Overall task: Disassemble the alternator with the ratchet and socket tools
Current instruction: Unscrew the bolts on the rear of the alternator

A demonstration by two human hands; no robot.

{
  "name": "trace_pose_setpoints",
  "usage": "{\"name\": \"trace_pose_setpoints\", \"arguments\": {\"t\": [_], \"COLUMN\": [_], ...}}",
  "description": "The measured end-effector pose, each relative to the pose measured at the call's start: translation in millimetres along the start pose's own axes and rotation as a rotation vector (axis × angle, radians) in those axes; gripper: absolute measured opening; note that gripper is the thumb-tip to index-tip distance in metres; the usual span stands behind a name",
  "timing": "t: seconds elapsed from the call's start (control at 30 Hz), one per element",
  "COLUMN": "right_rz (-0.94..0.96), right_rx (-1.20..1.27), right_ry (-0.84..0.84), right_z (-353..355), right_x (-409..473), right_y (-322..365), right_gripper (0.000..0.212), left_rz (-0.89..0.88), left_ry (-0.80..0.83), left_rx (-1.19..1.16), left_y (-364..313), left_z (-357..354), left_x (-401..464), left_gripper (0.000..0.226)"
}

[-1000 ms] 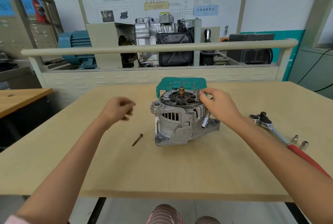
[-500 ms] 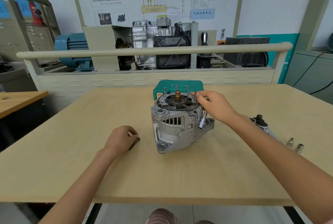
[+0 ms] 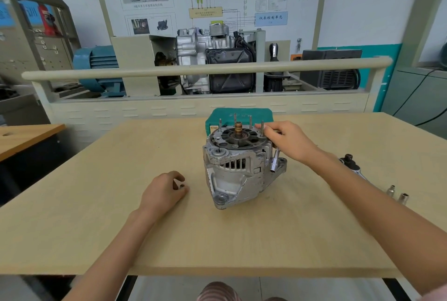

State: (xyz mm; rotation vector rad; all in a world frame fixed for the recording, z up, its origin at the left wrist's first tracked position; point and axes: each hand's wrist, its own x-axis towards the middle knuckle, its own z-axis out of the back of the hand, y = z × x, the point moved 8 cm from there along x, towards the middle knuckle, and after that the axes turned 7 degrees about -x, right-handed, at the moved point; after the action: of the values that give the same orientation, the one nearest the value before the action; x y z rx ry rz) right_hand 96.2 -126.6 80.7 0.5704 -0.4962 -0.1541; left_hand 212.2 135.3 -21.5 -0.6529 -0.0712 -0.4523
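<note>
Room: workshop, wall boards w/ wiring diagrams, cutaway engine stand (image 3: pixel 212 63) behind a railed bench, all beyond the alternator.
Surface: pale wood table (image 3: pixel 96 228); you're at its near edge.
Your left hand (image 3: pixel 162 193): down on the table just left of the alternator, not touching it. Fingers curled in, pinching something small and dark at the tips; can't tell what it is.
Alternator (image 3: pixel 238 165): mid-table, standing on end, shaft w/ copper slip rings pointing up, several thin studs sticking up round the top face.
Green case (image 3: pixel 242 117): right behind the alternator, touching or nearly so; can't tell which.
Your right hand (image 3: pixel 289 139): on the alternator's top right edge. Thumb and forefinger pinch at the rightmost stud; other fingers curl round a socket bar.
Socket bar (image 3: pixel 275 161): slim, silver, hangs from that hand down the alternator's right flank, open end just beside the mounting ear.
Ratchet (image 3: pixel 350 164): flat on the table, well right of the alternator, partly hidden by your forearm.
Loose sockets (image 3: pixel 398 193): two, upright, further right and nearer you than the ratchet head.
</note>
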Motion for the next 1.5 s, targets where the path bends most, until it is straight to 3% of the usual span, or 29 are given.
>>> {"name": "trace_pose_setpoints", "arguments": {"t": [0.1,0.2,0.37,0.5,0.73,0.97,1.1,1.27,1.5], "right_rz": [-0.007,-0.036,-0.132,-0.142,-0.119,-0.071,-0.026,0.043,0.167], "right_rx": [0.083,0.066,0.043,0.046,0.047,-0.001,-0.09,-0.318,-0.64], "right_ry": [-0.009,-0.056,-0.231,-0.343,-0.415,-0.471,-0.461,-0.469,-0.512], "right_z": [-0.4,1.7,23.6,41.8,58.6,73.5,73.5,64.7,54.2], "right_x": [0.6,3.1,5.6,3.0,-3.2,-8.0,-11.2,-16.4,-20.3], "right_y": [-1.5,-6.1,-13.8,-4.0,21.5,41.6,53.7,68.5,88.2], "right_gripper": [0.03,0.034,0.031,0.026,0.025,0.028,0.028,0.024,0.026], "left_rz": [-0.016,-0.156,-0.345,-0.339,-0.429,-0.679,-0.77,-0.709,-0.718], "left_ry": [-0.074,-0.127,0.08,0.167,-0.021,-0.333,-0.257,-0.15,-0.264], "left_rx": [-0.065,-0.318,-0.505,-0.567,-0.427,-0.211,-0.207,-0.201,-0.131], "left_y": [-10.2,-44.0,-105.4,-116.4,-111.3,-129.0,-142.7,-141.2,-150.6], "left_z": [13.9,32.9,30.4,27.5,39.4,58.9,52.0,35.8,36.0], "left_x": [3.3,9.0,9.5,12.1,1.4,-29.7,-37.5,-35.8,-40.3], "left_gripper": [0.029,0.029,0.048,0.055,0.067,0.037,0.037,0.041,0.046]}}
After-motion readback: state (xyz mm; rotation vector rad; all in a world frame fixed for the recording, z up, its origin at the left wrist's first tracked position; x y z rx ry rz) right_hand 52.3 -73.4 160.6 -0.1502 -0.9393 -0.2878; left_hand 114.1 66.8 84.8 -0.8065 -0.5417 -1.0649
